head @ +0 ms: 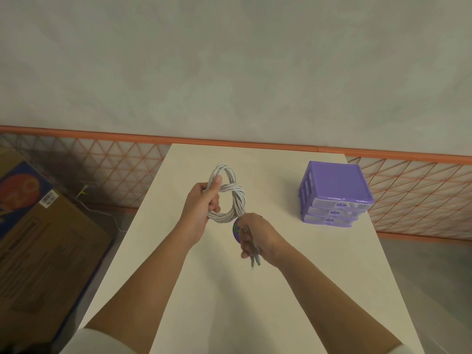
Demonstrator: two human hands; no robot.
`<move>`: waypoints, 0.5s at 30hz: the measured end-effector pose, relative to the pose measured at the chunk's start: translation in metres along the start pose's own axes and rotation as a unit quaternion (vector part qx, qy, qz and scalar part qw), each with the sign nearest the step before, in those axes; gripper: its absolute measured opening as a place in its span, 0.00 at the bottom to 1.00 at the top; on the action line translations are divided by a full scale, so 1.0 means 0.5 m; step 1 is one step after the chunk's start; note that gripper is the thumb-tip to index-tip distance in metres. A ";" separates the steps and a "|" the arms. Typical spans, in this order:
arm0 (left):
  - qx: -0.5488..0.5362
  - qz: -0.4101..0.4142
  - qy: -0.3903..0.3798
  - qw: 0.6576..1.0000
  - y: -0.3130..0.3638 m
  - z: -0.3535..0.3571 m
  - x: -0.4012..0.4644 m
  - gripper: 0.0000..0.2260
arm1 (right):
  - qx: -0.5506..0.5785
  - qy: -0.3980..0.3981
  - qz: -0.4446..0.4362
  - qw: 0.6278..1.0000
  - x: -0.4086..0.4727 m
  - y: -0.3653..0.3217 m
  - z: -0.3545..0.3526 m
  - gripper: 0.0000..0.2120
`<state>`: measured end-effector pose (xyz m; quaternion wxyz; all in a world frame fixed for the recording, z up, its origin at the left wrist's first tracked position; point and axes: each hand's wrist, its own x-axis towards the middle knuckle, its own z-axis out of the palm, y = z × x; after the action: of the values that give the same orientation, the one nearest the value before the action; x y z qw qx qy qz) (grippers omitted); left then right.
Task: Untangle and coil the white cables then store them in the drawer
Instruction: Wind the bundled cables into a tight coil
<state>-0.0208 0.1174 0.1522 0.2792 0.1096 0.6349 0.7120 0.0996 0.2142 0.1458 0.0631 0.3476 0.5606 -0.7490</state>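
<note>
Nearest to the camera, the person's right hand (256, 235) is closed around the loose ends of the bundle of white cables (231, 198), and their grey plug tips stick out below the fist, pointing toward the person. A small purple round object (237, 229) sits against this hand; possibly it is a tie or a tag, but the view is too blurred to say. A little farther, the left hand (203, 201) is wrapped around the left side of the coiled loop, with the thumb pressed on the strands. The bundle is held above the pale rectangular table (293, 277), not resting on it. Its long axis runs away from the person, the rounded top pointing to the far wall, and the right side is twisted like a braid. The coiling seems nearly finished, while the storing is not yet done: the purple plastic three-drawer box (334, 185), well apart to the right, has all drawers closed.
</note>
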 end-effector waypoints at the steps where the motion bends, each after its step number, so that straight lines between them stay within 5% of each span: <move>1: 0.021 0.009 0.035 0.999 -0.001 0.004 0.000 0.20 | -0.048 0.020 -0.020 0.998 -0.002 -0.001 0.007 0.15; 4: 0.023 0.017 0.111 0.993 -0.007 0.013 0.000 0.23 | -0.163 0.082 -0.093 0.979 -0.009 -0.005 0.020 0.23; 10: 0.004 0.026 0.157 0.987 0.000 0.010 0.009 0.18 | -0.199 0.137 -0.162 0.957 -0.011 0.013 0.053 0.20; 13: -0.026 0.041 0.183 0.982 0.020 0.004 0.016 0.17 | -0.361 0.157 -0.229 0.890 -0.020 0.039 0.061 0.14; 15: -0.035 0.056 0.191 0.979 0.034 -0.001 0.020 0.16 | -0.358 0.175 -0.234 0.887 -0.030 0.062 0.061 0.15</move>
<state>-0.0336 0.1219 0.1666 0.1167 -0.0030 0.6442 0.7559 0.1121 0.1715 0.1341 -0.0933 0.2856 0.8578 -0.4169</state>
